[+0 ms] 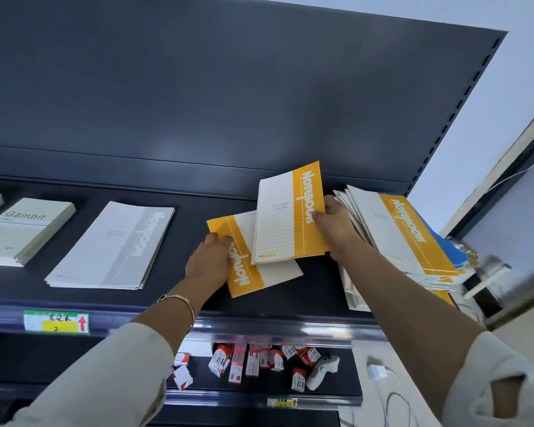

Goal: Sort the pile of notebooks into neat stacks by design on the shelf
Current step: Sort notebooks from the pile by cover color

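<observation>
Right hand point(333, 221) pinches a yellow-and-white paper notebook point(287, 217) raised over the dark metal shelf point(188, 232) — left hand point(211, 261), fingers point(221, 240) curled, grips a matching notebook point(253, 275) lying flat beneath

— Any print?
— "Gambit" on the pale pad point(28, 229) at the shelf's point(191, 217) left end. "Notebook" on the grey notebook point(114, 245), the flat yellow notebook point(250, 282), the raised yellow notebook point(278, 217), the pile point(404, 232).
— Front edge?
— A tag point(56, 321): "2", red arrow.

head view | worn at head height, wide-angle | facing forward and slightly down onto shelf point(185, 229) | close, within arm's reach | lower shelf point(259, 388) at bottom edge | back panel point(228, 87) filling top
</observation>
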Available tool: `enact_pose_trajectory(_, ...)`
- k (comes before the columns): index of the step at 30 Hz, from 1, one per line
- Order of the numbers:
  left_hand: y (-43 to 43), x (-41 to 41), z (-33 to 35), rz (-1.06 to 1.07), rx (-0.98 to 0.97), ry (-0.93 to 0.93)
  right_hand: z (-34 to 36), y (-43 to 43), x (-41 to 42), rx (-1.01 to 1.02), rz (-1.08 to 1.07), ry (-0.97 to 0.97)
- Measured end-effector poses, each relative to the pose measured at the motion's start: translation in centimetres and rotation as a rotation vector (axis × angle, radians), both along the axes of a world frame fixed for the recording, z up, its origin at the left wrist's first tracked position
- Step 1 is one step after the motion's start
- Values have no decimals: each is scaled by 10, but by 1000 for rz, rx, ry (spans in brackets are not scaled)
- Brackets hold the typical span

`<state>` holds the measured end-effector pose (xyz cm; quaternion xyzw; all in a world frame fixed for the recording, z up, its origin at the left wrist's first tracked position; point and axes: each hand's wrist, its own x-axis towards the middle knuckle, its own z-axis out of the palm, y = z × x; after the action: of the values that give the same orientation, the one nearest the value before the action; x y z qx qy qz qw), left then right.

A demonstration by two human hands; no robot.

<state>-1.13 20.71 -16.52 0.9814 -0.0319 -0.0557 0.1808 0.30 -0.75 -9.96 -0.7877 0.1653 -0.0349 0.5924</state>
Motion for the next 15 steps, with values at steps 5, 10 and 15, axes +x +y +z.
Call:
enact_pose_trajectory(5, 12, 2, -7, 28, -60, -56, -2, 3, -8, 14, 106, 89)
enact_pose_trajectory(10, 10, 2, 0, 236, -342, -55, -19, 26, -13, 33, 165, 204)
enact_pose_trajectory(15, 0, 3, 12, 293, -580, 118, -36, 41, -4, -163, 125, 238)
